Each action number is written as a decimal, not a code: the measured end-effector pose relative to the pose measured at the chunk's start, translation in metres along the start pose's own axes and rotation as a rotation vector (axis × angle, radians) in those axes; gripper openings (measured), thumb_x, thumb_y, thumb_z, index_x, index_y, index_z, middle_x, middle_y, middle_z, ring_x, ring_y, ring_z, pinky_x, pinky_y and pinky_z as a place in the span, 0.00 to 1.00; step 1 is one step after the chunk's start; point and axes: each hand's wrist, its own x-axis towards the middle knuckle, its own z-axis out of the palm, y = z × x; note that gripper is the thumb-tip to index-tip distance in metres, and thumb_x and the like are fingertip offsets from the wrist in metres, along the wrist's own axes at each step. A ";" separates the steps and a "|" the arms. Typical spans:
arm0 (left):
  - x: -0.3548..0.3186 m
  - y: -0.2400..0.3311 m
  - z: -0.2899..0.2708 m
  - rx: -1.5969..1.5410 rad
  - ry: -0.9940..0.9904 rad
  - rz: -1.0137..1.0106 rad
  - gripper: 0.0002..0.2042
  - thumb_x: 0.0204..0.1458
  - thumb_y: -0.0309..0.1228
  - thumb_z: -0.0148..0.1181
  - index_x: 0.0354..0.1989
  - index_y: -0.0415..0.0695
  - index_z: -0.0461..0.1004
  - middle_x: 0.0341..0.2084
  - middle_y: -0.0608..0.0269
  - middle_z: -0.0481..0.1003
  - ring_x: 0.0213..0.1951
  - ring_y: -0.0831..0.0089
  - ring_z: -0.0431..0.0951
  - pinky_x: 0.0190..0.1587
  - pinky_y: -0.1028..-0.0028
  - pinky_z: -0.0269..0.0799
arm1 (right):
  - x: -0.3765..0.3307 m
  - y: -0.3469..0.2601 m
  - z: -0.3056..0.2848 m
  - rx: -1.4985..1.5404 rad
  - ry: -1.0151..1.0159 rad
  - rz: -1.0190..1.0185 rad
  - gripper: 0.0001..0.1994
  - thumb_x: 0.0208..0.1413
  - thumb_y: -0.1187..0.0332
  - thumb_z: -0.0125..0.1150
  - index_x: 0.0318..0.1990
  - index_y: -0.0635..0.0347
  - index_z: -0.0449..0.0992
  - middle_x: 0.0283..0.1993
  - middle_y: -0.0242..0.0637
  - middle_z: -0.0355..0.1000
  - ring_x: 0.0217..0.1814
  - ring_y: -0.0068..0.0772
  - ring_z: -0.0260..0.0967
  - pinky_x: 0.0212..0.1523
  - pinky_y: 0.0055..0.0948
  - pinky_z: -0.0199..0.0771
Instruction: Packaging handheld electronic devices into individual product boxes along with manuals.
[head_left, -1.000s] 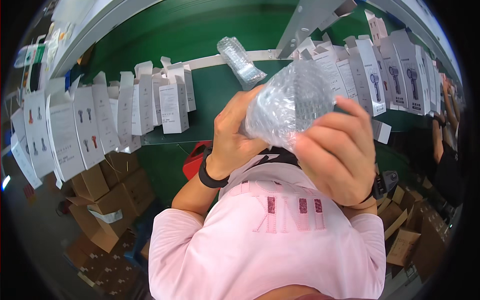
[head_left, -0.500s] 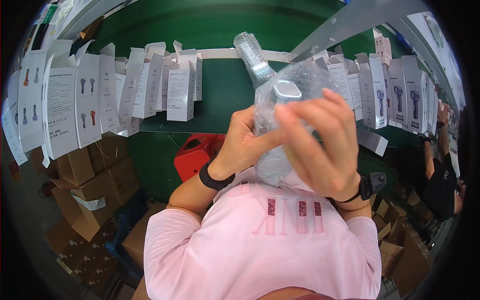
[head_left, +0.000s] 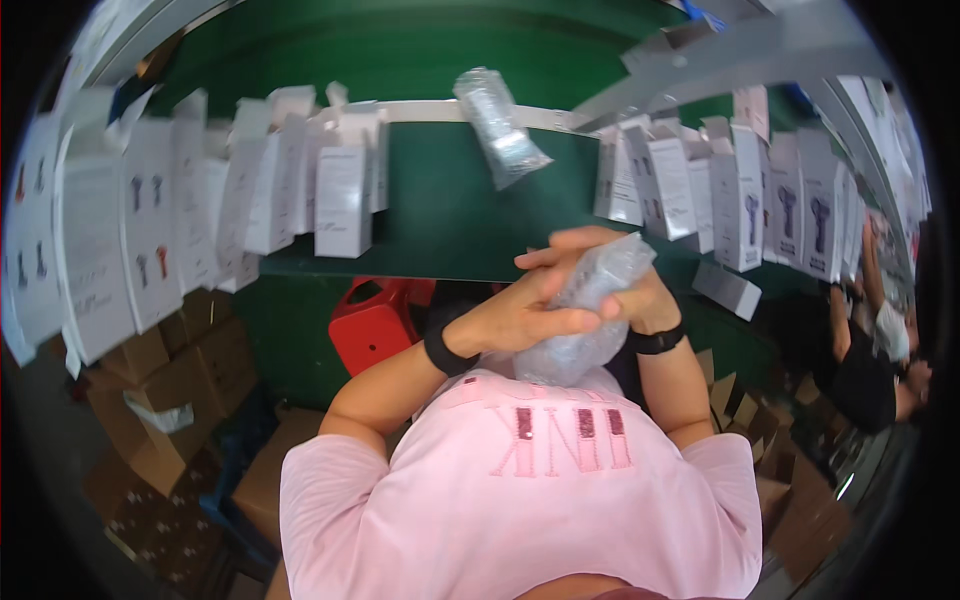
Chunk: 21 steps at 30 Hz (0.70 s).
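Note:
In front of my chest, a bubble-wrapped device (head_left: 615,268) is held tilted, its upper end leaning right. Only its clear, shiny wrapping shows now. My left hand (head_left: 520,318) is closed on its left side, thumb lying across the front. From the right, my right hand (head_left: 648,300) grips the same bundle, its thumb on the front and other fingers partly hidden behind it. Beyond both hands, a second bubble-wrapped bundle (head_left: 498,130) lies on the green bench (head_left: 440,225), touching neither hand.
White printed boxes (head_left: 342,200), several with raised flaps, line the bench's left; more boxes (head_left: 738,205) stand right. A small box (head_left: 727,290) lies at the right edge. Below are a red stool (head_left: 372,325) and cardboard cartons (head_left: 190,385). A co-worker's arm (head_left: 840,320) shows far right.
The loose bubble wrap has closed over the device's pale end, which showed before. My right hand has come down from in front of it to its right side. The bundle now leans right.

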 end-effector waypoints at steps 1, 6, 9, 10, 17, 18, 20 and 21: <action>-0.001 -0.007 -0.010 0.154 -0.089 -0.184 0.28 0.54 0.41 0.61 0.59 0.35 0.65 0.46 0.55 0.74 0.51 0.68 0.71 0.55 0.69 0.65 | -0.002 0.006 -0.007 -0.023 -0.024 -0.106 0.28 0.43 0.61 0.73 0.52 0.59 0.72 0.41 0.49 0.76 0.60 0.58 0.67 0.69 0.57 0.48; 0.039 0.003 -0.032 0.785 -0.172 -0.124 0.26 0.52 0.45 0.62 0.52 0.36 0.73 0.47 0.47 0.75 0.50 0.57 0.74 0.55 0.65 0.66 | -0.061 -0.009 -0.028 0.080 0.470 -0.255 0.24 0.46 0.59 0.72 0.48 0.59 0.71 0.33 0.43 0.74 0.42 0.49 0.75 0.58 0.51 0.67; 0.076 0.013 -0.053 0.748 0.113 -0.185 0.24 0.53 0.43 0.62 0.52 0.36 0.73 0.48 0.49 0.75 0.49 0.63 0.76 0.54 0.66 0.67 | -0.103 -0.040 -0.040 -0.084 0.780 -0.215 0.28 0.52 0.51 0.67 0.53 0.62 0.69 0.37 0.47 0.75 0.29 0.38 0.76 0.29 0.32 0.79; 0.096 0.015 -0.068 0.721 0.199 -0.211 0.28 0.53 0.45 0.62 0.54 0.35 0.71 0.47 0.47 0.75 0.47 0.64 0.76 0.53 0.66 0.68 | -0.113 -0.048 -0.042 -0.140 0.831 -0.162 0.29 0.53 0.50 0.65 0.54 0.63 0.68 0.39 0.48 0.75 0.27 0.36 0.75 0.27 0.30 0.78; 0.317 -0.022 -0.164 0.473 0.204 0.024 0.31 0.50 0.36 0.66 0.58 0.32 0.62 0.48 0.45 0.73 0.49 0.62 0.75 0.47 0.68 0.74 | -0.149 -0.004 -0.050 0.230 1.006 -0.105 0.37 0.52 0.68 0.65 0.69 0.53 0.54 0.55 0.55 0.70 0.44 0.34 0.73 0.46 0.32 0.76; 0.329 -0.027 -0.157 0.482 0.197 0.029 0.31 0.50 0.36 0.66 0.58 0.32 0.62 0.48 0.45 0.73 0.49 0.62 0.75 0.47 0.68 0.74 | -0.158 0.002 -0.050 0.343 1.005 -0.116 0.39 0.51 0.70 0.65 0.70 0.53 0.52 0.57 0.57 0.67 0.46 0.36 0.72 0.48 0.34 0.75; 0.355 -0.042 -0.139 0.735 0.266 -0.075 0.49 0.41 0.44 0.71 0.64 0.34 0.46 0.58 0.42 0.59 0.60 0.58 0.59 0.58 0.65 0.60 | -0.174 0.010 -0.048 0.572 0.971 -0.127 0.42 0.48 0.74 0.63 0.71 0.51 0.49 0.62 0.60 0.61 0.50 0.39 0.71 0.53 0.38 0.73; 0.368 -0.050 -0.130 0.857 0.296 -0.131 0.58 0.36 0.49 0.74 0.68 0.34 0.38 0.64 0.41 0.52 0.66 0.56 0.51 0.64 0.64 0.53 | -0.188 0.016 -0.050 0.611 0.906 -0.138 0.42 0.47 0.74 0.63 0.71 0.52 0.49 0.63 0.60 0.61 0.49 0.39 0.71 0.53 0.38 0.73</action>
